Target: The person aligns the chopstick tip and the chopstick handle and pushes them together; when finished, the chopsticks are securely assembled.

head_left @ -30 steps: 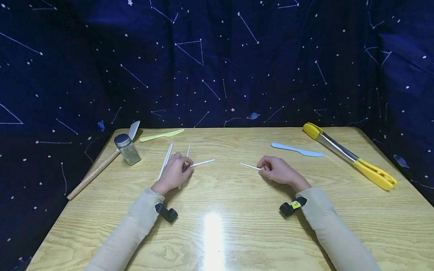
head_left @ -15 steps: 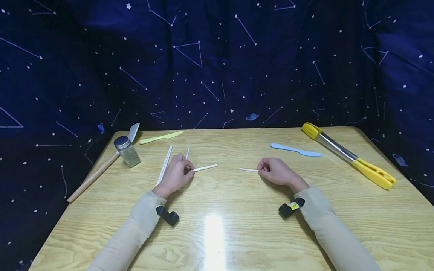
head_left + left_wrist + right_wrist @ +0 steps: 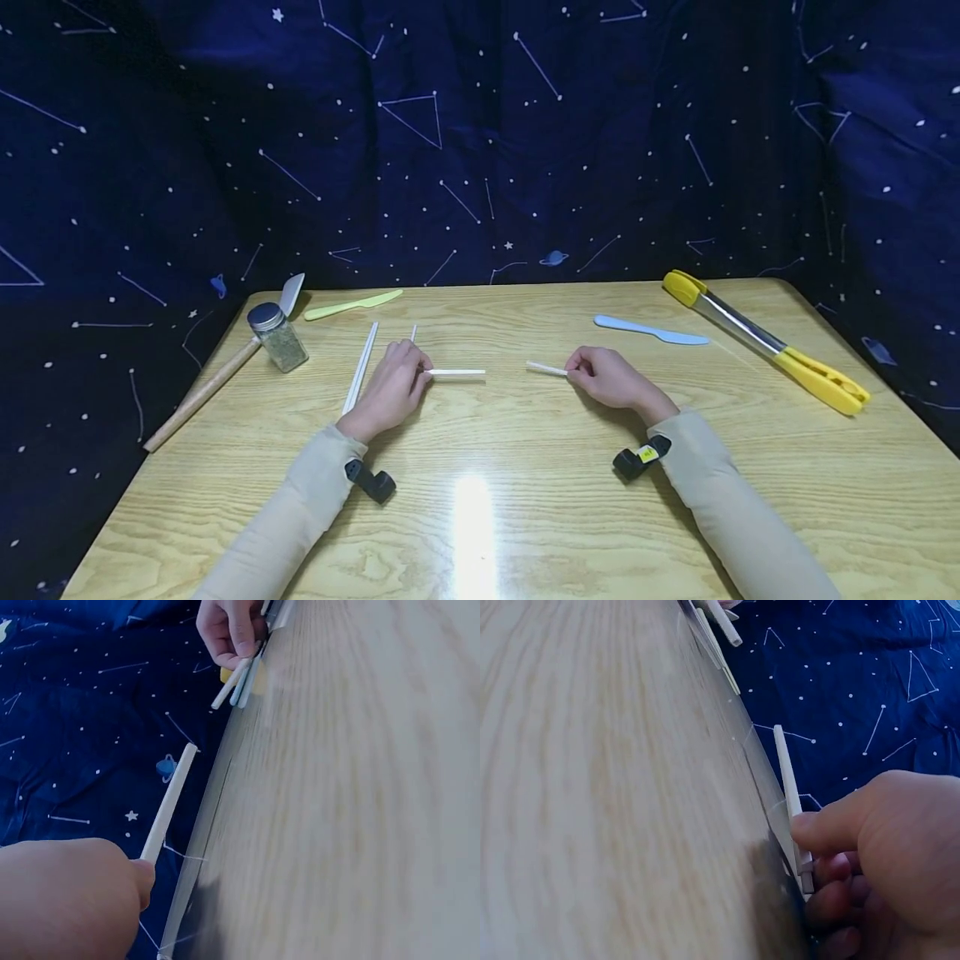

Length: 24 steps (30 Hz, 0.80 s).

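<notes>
My left hand (image 3: pixel 393 383) pinches a short white chopstick piece (image 3: pixel 457 372) that points right, level in the head view. Facing it, my right hand (image 3: pixel 611 379) pinches a second, tapered chopstick piece (image 3: pixel 546 367) between thumb and fingers. A narrower stub shows at this piece's lower end (image 3: pixel 807 881) in the right wrist view. A gap lies between the two facing ends. Long white chopsticks (image 3: pixel 360 367) lie side by side to the left of my left hand. Another white stick (image 3: pixel 414 332) sticks out behind that hand, which hides most of it.
A spice jar (image 3: pixel 277 337) rests beside a wooden-handled spatula (image 3: pixel 202 396) at the left. Farther back is a green knife (image 3: pixel 352 305). A blue knife (image 3: pixel 651 330) and yellow-handled tongs (image 3: pixel 765 342) lie at the right. A dark starry curtain (image 3: pixel 480 142) hangs behind the table.
The left piece has swung from slanting up to level, and its end has come a little nearer the right piece. The right piece's tip dipped, then rose slightly. Both hands keep their pinch.
</notes>
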{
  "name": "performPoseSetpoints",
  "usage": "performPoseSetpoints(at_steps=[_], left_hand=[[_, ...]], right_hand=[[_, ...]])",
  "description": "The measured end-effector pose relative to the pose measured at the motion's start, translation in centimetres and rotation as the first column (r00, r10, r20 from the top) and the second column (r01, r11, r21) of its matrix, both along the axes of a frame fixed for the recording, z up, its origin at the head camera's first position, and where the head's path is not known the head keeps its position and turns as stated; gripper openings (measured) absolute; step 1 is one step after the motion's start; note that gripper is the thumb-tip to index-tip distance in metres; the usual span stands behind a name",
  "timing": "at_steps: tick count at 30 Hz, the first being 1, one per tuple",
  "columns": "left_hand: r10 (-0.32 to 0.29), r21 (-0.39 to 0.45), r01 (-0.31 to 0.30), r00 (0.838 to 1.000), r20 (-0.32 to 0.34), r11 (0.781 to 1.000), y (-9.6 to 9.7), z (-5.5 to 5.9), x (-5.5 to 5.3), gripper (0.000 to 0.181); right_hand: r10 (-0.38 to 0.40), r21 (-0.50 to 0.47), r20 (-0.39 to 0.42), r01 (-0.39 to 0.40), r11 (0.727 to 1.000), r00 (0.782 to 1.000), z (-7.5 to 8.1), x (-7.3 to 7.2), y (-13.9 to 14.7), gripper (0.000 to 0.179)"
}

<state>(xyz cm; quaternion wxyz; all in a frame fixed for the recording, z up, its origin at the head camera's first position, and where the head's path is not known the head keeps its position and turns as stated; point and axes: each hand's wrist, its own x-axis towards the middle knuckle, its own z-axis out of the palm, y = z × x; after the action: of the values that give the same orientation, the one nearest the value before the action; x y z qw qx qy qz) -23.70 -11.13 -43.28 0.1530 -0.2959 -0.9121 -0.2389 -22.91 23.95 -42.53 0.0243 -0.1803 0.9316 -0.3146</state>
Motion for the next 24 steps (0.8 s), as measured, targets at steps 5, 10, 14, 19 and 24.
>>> performPoseSetpoints(at_steps=[5,10,14,19,24], left_hand=[[-0.026,0.025,0.026,1.000,0.012,0.999,0.4,0.2,0.2,0.005],[-0.058,0.085,0.056,0.998,0.017,0.995,0.8,0.3,0.5,0.005],[-0.091,0.153,0.089,0.996,0.003,0.984,1.2,0.4,0.7,0.004],[-0.091,0.211,0.093,0.996,-0.019,0.973,1.7,0.5,1.1,0.004],[-0.077,0.222,0.073,0.997,0.011,0.972,1.9,0.5,1.4,0.009]], right_hand=[[0.039,-0.007,0.008,-0.039,0.999,0.999,0.3,0.2,-0.1,0.006],[0.090,-0.060,0.002,-0.089,0.994,0.996,1.0,0.5,-0.7,0.007],[0.095,-0.073,-0.034,-0.097,0.993,0.995,1.4,0.8,-1.3,0.007],[0.089,-0.096,-0.063,-0.094,0.991,0.994,1.9,1.0,-1.8,0.006],[0.060,-0.186,-0.047,-0.068,0.980,0.997,2.0,1.0,-1.8,0.011]])
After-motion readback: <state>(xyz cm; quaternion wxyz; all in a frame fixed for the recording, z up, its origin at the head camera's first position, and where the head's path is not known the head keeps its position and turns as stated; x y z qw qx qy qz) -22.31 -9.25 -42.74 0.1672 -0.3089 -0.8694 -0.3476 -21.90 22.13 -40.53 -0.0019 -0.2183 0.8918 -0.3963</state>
